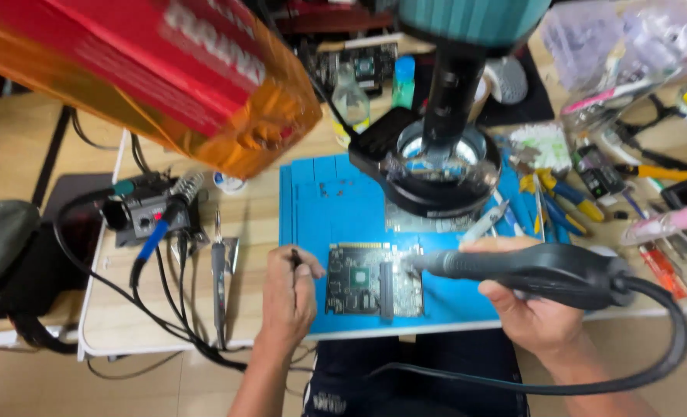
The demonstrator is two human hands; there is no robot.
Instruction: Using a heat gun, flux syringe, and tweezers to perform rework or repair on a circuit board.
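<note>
Board (374, 279), green, lies flat on the blue mat (312, 208) near the table's (127, 316) front edge, directly below the microscope (444, 147) and its ring light.

Head view, only view available:
- Right hand (532, 309) wraps all fingers around a black hot-air handle (529, 266); grip fully closed. Nozzle tip points left and sits just above the board's upper right area, beside the dark connector strip. Thick black hose (668, 340) loops off the handle's rear toward the person's lap.
- Left hand (288, 297) rests at the board's left edge, fingers pinched on a thin dark tool, probably tweezers (295, 257); only the upper end shows, so the tips cannot be judged.
- Left of mat: soldering iron (218, 270) lying on the table, holder (146, 212) with cables behind it.
- Right of mat: pliers (567, 197) and screwdrivers in a loose heap, well apart from the board.
- Orange-red box (173, 69), blurred, fills the upper left.

Note on technique, judgement only: heat work here goes best with the nozzle held steady and upright over the one part, kept slightly off the surface, moving in small circles. Left wrist braced on the mat gives the tweezers a still approach. Hose slack should hang free so it does not tug the handle. Plastic connector beside the nozzle looks at risk of scorching.
</note>
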